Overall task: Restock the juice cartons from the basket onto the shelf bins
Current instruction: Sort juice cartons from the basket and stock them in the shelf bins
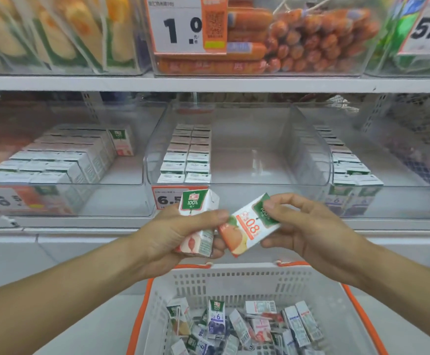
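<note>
The left hand [173,237] holds an upright juice carton [198,221] with a pink fruit print, the grip closed round its body with the thumb across the front face. The right hand [308,226] pinches a second carton [252,224], orange-printed and tilted on its side, by its green top end between thumb and fingers. The two cartons nearly touch at the centre, in front of the middle shelf bin [239,183]. That clear bin holds two rows of cartons along its left wall; the remainder of its floor is bare. The left bin [60,185] is largely stocked, and the right bin [388,190] holds rows along its left side. The basket [237,280], white with orange rim, stands below the hands and still contains many loose cartons of mixed flavours. Judged step: sorting two cartons by flavour before placement. Compare each print with the stock in the bins and assign each carton to its matching bin; the labels in the bins are too small to read here, so flavour match cannot be confirmed. Rotate the tilted carton upright before insertion. Lift clear of the bin's front lip, set the carton against the existing row, and align its face with its neighbours. Avoid squeezing the body, which may dent.
</note>
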Available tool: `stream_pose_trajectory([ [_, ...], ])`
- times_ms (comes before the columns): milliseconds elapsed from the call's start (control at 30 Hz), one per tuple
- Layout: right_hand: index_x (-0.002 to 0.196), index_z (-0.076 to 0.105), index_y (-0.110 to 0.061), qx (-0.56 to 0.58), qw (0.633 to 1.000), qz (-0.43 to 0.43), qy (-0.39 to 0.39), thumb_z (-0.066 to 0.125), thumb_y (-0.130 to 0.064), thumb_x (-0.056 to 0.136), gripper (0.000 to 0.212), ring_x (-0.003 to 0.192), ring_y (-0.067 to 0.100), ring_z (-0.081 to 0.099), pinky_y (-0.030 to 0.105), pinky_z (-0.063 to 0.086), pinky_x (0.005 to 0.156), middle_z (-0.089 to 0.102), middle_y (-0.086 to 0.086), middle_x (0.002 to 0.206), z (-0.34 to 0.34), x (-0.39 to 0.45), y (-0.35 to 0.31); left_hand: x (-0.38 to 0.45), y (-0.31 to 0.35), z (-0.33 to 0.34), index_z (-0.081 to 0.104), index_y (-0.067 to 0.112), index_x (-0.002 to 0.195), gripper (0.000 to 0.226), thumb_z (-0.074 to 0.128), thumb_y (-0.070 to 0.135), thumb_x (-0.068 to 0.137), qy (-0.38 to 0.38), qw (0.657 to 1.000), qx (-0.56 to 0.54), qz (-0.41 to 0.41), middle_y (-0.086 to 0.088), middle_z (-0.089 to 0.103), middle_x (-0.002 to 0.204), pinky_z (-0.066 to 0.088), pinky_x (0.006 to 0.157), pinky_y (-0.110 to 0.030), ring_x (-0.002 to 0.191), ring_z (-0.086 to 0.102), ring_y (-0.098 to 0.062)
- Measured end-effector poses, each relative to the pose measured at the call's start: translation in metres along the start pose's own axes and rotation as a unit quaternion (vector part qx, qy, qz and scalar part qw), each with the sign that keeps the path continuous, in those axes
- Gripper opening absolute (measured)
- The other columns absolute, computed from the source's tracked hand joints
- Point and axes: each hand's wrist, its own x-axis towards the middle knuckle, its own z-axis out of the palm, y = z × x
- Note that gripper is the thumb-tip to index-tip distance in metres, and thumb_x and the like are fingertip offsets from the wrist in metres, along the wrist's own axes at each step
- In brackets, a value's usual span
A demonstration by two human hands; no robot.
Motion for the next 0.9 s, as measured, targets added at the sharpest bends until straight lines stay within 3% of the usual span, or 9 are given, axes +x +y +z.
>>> stream_pose_trajectory([
  [133, 0.110, 0.061, 0.000, -0.060, 0.998, -0.012, -0.025, 0.080, -0.007, 0.062, 0.053, 0.076, 0.028, 0.068, 0.029, 0.059, 0.066, 0.072, 0.025, 0.098, 0.007, -0.004, -0.007, 0.002, -0.005, -0.012, 0.071, 0.000, 0.089, 0.027, 0.083, 0.009, 0.068, 0.004, 1.000, 0.014, 0.024, -0.027, 0.067, 0.080, 0.056, 0.061, -0.035, 0.057, 0.061, -0.028],
  [267, 0.109, 0.062, 0.000, -0.073, 0.996, -0.059, 0.012, 0.080, -0.006, 0.058, 0.054, 0.080, 0.030, 0.071, 0.031, 0.060, 0.067, 0.073, 0.021, 0.099, 0.019, 0.000, -0.023, 0.000, 0.000, -0.014, 0.064, -0.001, 0.100, 0.041, 0.083, 0.017, 0.068, 0.012, 0.998, 0.006, 0.067, -0.024, 0.071, 0.089, 0.057, 0.066, -0.039, 0.063, 0.062, -0.029],
  [400, 0.121, 0.061, -0.002, -0.016, 0.996, -0.077, 0.048, 0.073, -0.007, 0.074, 0.049, 0.093, 0.025, 0.072, 0.035, 0.061, 0.076, 0.073, 0.017, 0.108, 0.018, 0.034, -0.057, -0.004, -0.001, -0.023, 0.060, -0.001, 0.118, 0.056, 0.084, 0.011, 0.070, 0.025, 0.996, -0.063, 0.057, -0.020, 0.069, 0.101, 0.060, 0.070, -0.042, 0.079, 0.071, -0.033],
  [500, 0.123, 0.054, 0.000, -0.026, 0.987, -0.108, 0.112, 0.074, 0.001, 0.080, 0.047, 0.097, 0.029, 0.072, 0.040, 0.061, 0.077, 0.072, 0.018, 0.110, 0.015, 0.087, -0.072, -0.002, -0.003, -0.028, 0.061, 0.000, 0.119, 0.050, 0.078, 0.001, 0.072, 0.033, 0.995, -0.078, 0.048, -0.022, 0.071, 0.104, 0.060, 0.072, -0.046, 0.086, 0.071, -0.040],
  [600, 0.101, 0.057, -0.005, -0.115, 0.961, -0.163, 0.189, 0.077, 0.013, 0.074, 0.038, 0.085, 0.028, 0.070, 0.047, 0.061, 0.075, 0.066, 0.011, 0.098, 0.017, 0.150, -0.073, 0.003, -0.006, -0.034, 0.062, 0.003, 0.118, 0.049, 0.070, 0.009, 0.070, 0.068, 0.993, -0.074, 0.054, -0.021, 0.072, 0.107, 0.060, 0.079, -0.051, 0.088, 0.072, -0.038],
  [667, 0.093, 0.060, -0.007, -0.171, 0.948, -0.164, 0.213, 0.078, 0.016, 0.071, 0.037, 0.087, 0.025, 0.067, 0.044, 0.062, 0.069, 0.062, 0.002, 0.091, 0.019, 0.189, -0.070, 0.005, -0.008, -0.039, 0.063, 0.004, 0.118, 0.051, 0.071, 0.011, 0.068, 0.089, 0.991, -0.077, 0.057, -0.020, 0.073, 0.105, 0.057, 0.085, -0.056, 0.092, 0.071, -0.040],
  [733, 0.097, 0.063, -0.007, -0.228, 0.933, -0.156, 0.230, 0.080, 0.014, 0.069, 0.039, 0.091, 0.022, 0.064, 0.037, 0.063, 0.064, 0.065, 0.001, 0.094, 0.019, 0.224, -0.064, 0.007, -0.007, -0.045, 0.062, 0.004, 0.116, 0.052, 0.072, 0.010, 0.066, 0.106, 0.989, -0.082, 0.057, -0.019, 0.074, 0.102, 0.055, 0.089, -0.058, 0.094, 0.071, -0.042],
  [800, 0.097, 0.064, -0.011, -0.309, 0.911, -0.157, 0.224, 0.084, 0.009, 0.066, 0.042, 0.093, 0.018, 0.065, 0.038, 0.061, 0.078, 0.069, 0.005, 0.103, 0.017, 0.255, -0.056, 0.007, -0.003, -0.051, 0.063, 0.006, 0.116, 0.050, 0.072, 0.009, 0.067, 0.114, 0.988, -0.078, 0.062, -0.017, 0.075, 0.101, 0.056, 0.087, -0.056, 0.094, 0.072, -0.040],
  [900, 0.101, 0.068, -0.015, -0.445, 0.855, -0.162, 0.212, 0.083, -0.001, 0.070, 0.038, 0.097, 0.016, 0.066, 0.018, 0.049, 0.081, 0.070, 0.004, 0.112, 0.017, 0.286, -0.044, 0.009, 0.003, -0.059, 0.064, 0.003, 0.113, 0.045, 0.070, 0.008, 0.069, 0.109, 0.988, -0.082, 0.074, -0.019, 0.075, 0.097, 0.058, 0.080, -0.050, 0.085, 0.074, -0.036],
])
